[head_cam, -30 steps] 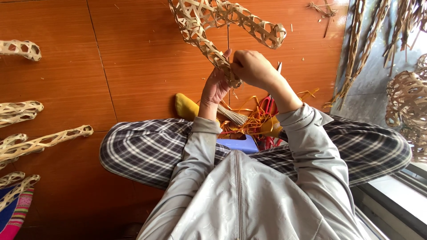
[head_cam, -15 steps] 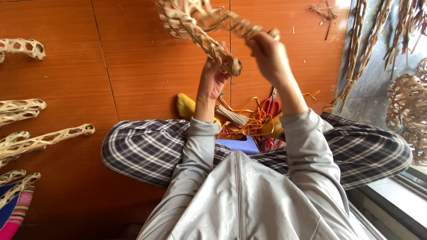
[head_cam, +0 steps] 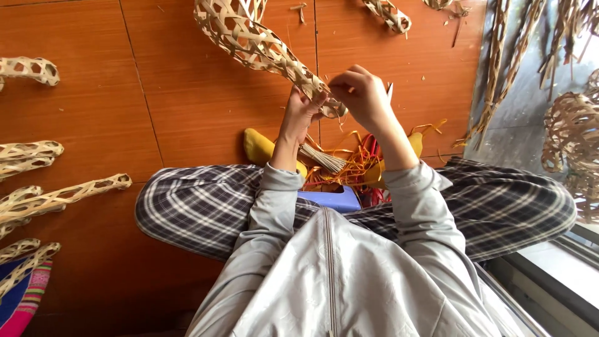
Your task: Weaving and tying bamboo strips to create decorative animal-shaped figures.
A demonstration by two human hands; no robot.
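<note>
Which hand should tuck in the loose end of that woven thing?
Probably the right hand: its fingertips pinch at the narrow end of the woven bamboo piece, free to work. The left hand grips the neck just beside it, steadying it.

Reddish-brown wooden floor (head_cam: 187, 93) with plank seams (daylit) meets a grey strip (head_cam: 518, 118) along its right edge, beside a window sill (head_cam: 555, 268).
</note>
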